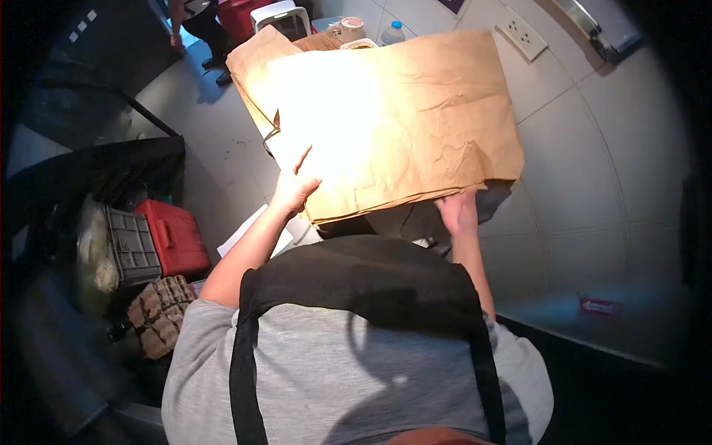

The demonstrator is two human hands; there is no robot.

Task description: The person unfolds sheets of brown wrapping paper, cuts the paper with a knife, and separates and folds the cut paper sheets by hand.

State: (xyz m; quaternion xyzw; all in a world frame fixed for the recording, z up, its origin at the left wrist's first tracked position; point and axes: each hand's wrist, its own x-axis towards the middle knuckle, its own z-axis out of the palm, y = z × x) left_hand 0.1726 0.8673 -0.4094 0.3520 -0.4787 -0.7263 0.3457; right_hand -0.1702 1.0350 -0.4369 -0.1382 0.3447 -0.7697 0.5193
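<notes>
A large stack of brown kraft paper (445,111), creased and layered along its near edge, spreads out in front of me. Strong light washes out its left half. My left hand (295,189) grips the left near edge, with thumb and forefinger apart on top; its other fingers are partly hidden. At the near right corner, my right hand (460,211) is closed on the paper's edge, its fingertips tucked underneath. Something dark (493,199) shows below that corner.
Beyond the paper stand a blue-capped plastic bottle (393,33) and a lidded tub (351,30). A red box (172,237), a grey crate (132,245) and egg trays (159,315) are at left. A wall socket (521,34) is at right. Another person (204,30) stands far left.
</notes>
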